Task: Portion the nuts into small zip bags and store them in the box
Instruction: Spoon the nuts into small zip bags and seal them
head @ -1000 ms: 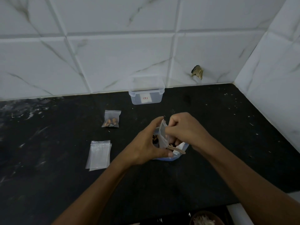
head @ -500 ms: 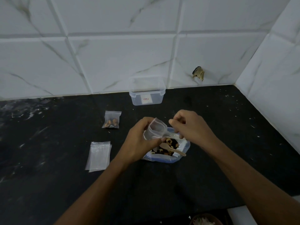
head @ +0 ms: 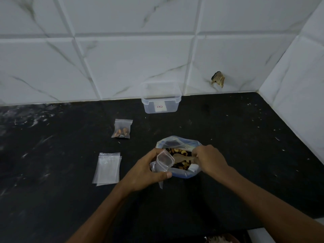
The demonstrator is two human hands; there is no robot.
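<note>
Head view, and your left hand (head: 148, 171) has its fingers curled round a small empty zip bag (head: 164, 163), thumb pressed across the lower part, the mouth propped open and turned toward the nuts. Your right hand (head: 208, 159) is closed on the handle of a wooden spoon (head: 182, 158), fingers clamped together over it, the spoon's bowl lying over the mixed nuts (head: 178, 153) just beside the small bag's open mouth. Those nuts sit in a big blue-edged zip bag (head: 177, 142), open on the black counter (head: 228, 137), dead centre between your two hands. Out at ten o'clock from it lies a filled small bag (head: 122, 129) with nuts settled at its bottom, apart from everything else. At nine o'clock, near your left hand, a flat stack of empty zip bags (head: 107, 168) lies on the counter. Straight up at twelve o'clock stands the clear plastic box (head: 161, 99), lid off, against the white tiled wall (head: 122, 67).
</note>
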